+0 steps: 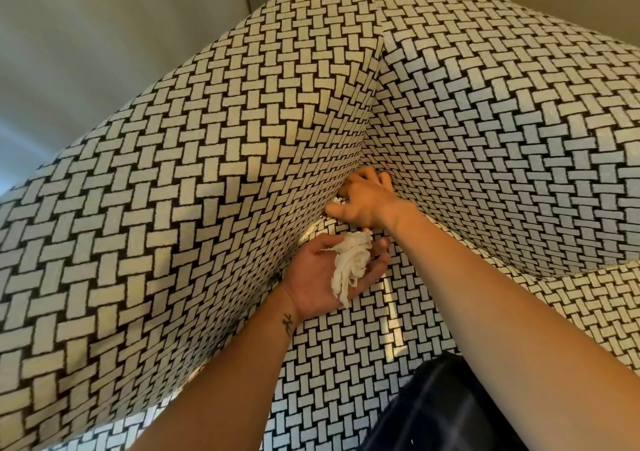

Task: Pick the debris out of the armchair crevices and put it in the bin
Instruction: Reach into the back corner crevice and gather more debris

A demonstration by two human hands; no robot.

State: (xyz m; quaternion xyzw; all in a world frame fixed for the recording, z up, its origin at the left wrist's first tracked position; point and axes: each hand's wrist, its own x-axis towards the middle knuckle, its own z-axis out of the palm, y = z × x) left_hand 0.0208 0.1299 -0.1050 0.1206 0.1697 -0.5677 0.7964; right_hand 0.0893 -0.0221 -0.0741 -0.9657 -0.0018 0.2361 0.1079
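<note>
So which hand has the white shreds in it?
The left hand, palm up, carries the white shreds; the right hand reaches into the armchair crevice instead.

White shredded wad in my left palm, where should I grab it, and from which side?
Take the wad at its thick clump near the fingertips, not the thin tail trailing toward the wrist. It lies loose on the upturned left hand, so come from above; the stray strands would likely slip or tear.

Plain, perhaps grey, softly lit wall (104,34).
</note>
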